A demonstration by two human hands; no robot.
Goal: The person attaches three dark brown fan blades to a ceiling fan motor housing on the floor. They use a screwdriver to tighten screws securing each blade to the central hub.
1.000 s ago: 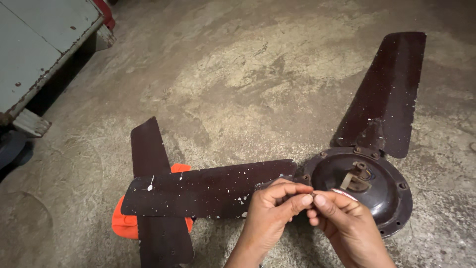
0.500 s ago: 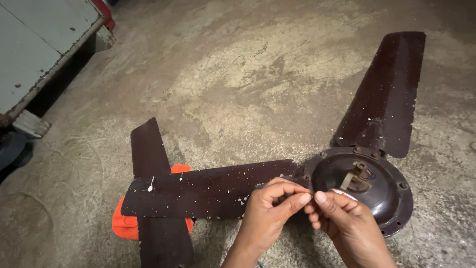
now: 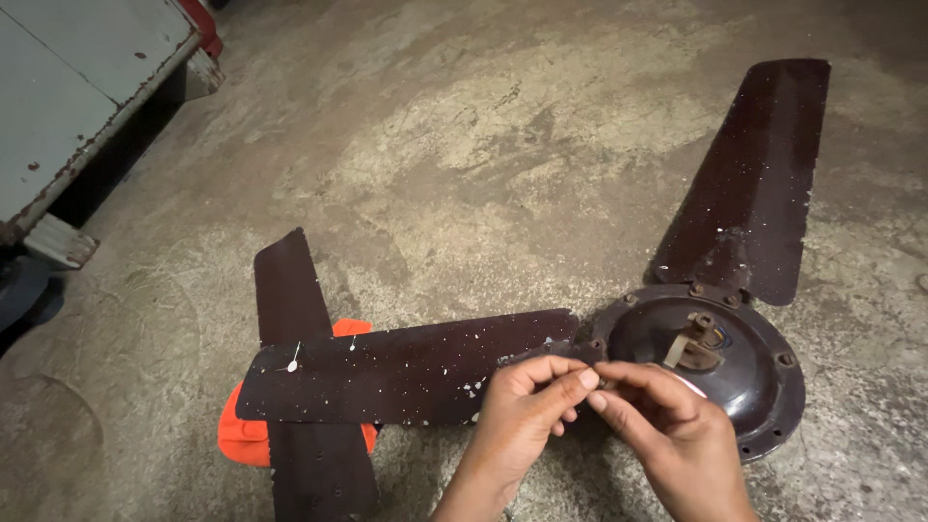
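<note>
Pinching still, both hands (image 3: 599, 411) edged closer to the fan hub (image 3: 710, 362).

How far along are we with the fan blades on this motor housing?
One blade looks bolted to the motor housing. The left hand and right hand pinch together at the bracket end of a second blade, where it meets the housing; anything between the fingertips is too small to see. A third blade lies loose across an orange object.

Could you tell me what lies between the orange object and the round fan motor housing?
A dark brown fan blade spans that stretch in the head view.
</note>
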